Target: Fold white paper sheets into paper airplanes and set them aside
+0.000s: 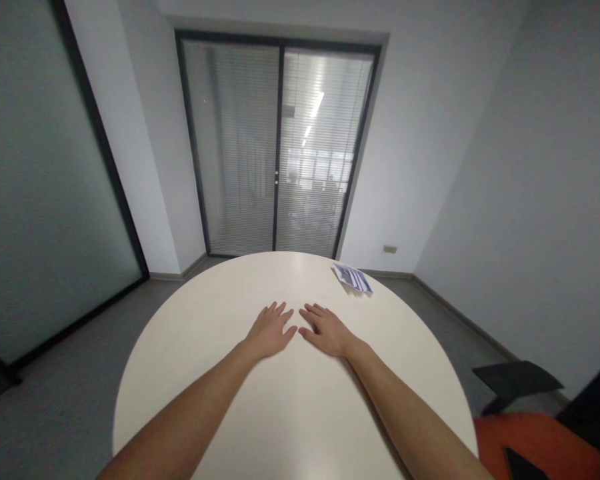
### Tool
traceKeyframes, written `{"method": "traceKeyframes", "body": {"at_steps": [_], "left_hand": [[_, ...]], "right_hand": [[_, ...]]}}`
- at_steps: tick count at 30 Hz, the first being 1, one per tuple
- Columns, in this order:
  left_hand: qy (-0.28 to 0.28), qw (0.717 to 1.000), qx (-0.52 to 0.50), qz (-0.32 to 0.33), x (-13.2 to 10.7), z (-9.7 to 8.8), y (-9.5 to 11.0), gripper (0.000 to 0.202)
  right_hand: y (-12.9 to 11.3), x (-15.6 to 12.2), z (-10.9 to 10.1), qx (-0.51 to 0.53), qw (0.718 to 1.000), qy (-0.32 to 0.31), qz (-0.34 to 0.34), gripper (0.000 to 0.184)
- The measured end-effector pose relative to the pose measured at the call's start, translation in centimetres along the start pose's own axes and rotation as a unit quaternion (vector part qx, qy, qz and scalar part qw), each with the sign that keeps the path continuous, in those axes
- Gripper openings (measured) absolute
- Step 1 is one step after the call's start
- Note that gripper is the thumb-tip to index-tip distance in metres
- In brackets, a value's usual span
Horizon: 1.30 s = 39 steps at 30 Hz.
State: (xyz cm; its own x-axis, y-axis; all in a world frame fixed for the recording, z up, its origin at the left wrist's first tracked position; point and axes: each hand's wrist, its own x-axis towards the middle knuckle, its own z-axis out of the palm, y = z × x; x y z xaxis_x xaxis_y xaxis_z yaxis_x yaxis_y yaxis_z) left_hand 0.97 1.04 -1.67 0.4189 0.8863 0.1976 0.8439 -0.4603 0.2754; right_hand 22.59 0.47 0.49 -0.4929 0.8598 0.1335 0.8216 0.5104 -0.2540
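Both my arms stretch forward over a round white table. My left hand is palm down at the tabletop with its fingers apart, holding nothing. Close beside it, my right hand is also palm down and open, with nothing in it. The two thumbs point toward each other, with a very small gap between their tips. Beyond my right hand, near the far right edge of the table, lies a folded printed paper in blue and white. Neither hand touches it.
An office chair with an orange-red seat and a black armrest stands at the right of the table. Behind the table is a dark-framed glass partition with blinds. A frosted glass panel rises at the left.
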Motion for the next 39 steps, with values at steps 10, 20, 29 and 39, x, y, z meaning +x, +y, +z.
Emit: {"method": "traceKeyframes", "body": {"at_steps": [10,20,29,39], "left_hand": [[-0.007,1.000,0.007,0.001,0.2,-0.3,0.1,0.060],[0.002,1.000,-0.012,-0.003,0.5,-0.5,0.0,0.057],[0.013,1.000,-0.015,0.001,0.8,-0.3,0.1,0.057],[0.185,0.960,-0.209,-0.032,0.9,-2.1,3.2,0.080]], "right_hand": [[1.6,0.7,-1.5,-0.118,0.964,0.151,0.183,0.046],[6.9,2.1,-3.8,-0.128,0.912,0.201,0.334,0.050],[9.0,2.1,-5.1,-0.079,0.931,0.238,0.266,0.045],[5.9,-2.4,-6.9,0.179,0.928,0.291,0.147,0.030]]}}
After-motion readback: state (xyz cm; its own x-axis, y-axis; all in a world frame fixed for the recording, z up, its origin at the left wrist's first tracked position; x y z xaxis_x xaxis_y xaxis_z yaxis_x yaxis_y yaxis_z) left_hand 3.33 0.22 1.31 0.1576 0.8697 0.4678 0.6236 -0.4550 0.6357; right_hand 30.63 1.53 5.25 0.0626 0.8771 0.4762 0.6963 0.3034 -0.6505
